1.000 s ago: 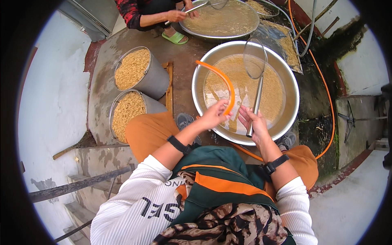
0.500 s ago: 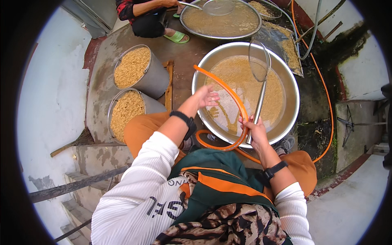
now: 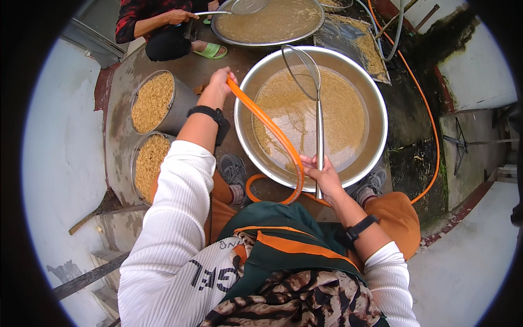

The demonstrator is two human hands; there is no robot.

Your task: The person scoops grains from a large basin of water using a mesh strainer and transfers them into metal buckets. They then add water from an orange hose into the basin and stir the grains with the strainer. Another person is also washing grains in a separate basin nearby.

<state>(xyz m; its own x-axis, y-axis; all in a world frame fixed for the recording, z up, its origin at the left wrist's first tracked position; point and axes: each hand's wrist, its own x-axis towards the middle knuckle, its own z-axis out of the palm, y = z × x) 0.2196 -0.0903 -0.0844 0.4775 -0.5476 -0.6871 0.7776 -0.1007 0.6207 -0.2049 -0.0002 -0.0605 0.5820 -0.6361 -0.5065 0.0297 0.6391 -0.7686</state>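
My left hand (image 3: 220, 86) is closed around the upper end of an orange hose (image 3: 272, 128), just outside the left rim of a large metal basin (image 3: 243, 136). From there the hose arcs down over the basin's near left edge and loops in front of me. My right hand (image 3: 325, 179) grips the metal handle of a long-handled strainer (image 3: 320, 126) at the near rim. Its round mesh head leans up over the far side of the basin. Cloudy water and tan grain (image 3: 340, 111) fill the lower part of the basin. The hose passes close beside my right fingers; whether they touch it, I cannot tell.
A co-worker's hand (image 3: 181, 17) holds another strainer (image 3: 249, 5) over a second basin (image 3: 267, 42) at the back. Two grain-filled buckets (image 3: 182, 103) stand at left, a broom (image 3: 101, 210) nearby. Orange hose also runs along the right; spilled grain (image 3: 370, 52) lies on a sheet.
My left hand, open above the basin before, has moved left and away from me and taken hold of the hose end. My right hand still grips the strainer; the view has shifted.
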